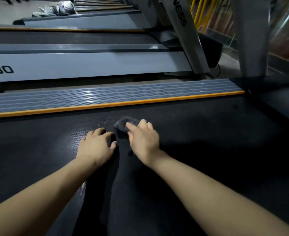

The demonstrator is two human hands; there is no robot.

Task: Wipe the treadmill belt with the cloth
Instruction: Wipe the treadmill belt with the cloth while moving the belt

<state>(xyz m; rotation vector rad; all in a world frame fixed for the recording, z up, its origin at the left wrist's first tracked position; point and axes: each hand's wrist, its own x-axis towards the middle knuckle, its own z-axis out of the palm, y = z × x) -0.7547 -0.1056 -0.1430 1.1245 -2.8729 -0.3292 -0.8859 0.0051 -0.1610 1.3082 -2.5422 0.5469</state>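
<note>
Treadmill belt (191, 150): dark, fills lower frame; dusty pale patch near centre, 12 o'clock of left hand. Side rail (106, 96) with orange edge strip runs along belt's far side, from 9 toward 2 o'clock.

Right hand (144, 138): fingers curled over cloth, pressing it to belt.

Left hand (96, 145): fingers loosely bent, tips on belt, holding nothing.

Cloth (123, 124): small dark grey wad, dead centre, 1 o'clock of left hand.

Risks, judged: wad too bunched, little contact area, streaks left; cloth nearly belt-coloured, missed strips easy; belt could roll under leaning weight.
</note>
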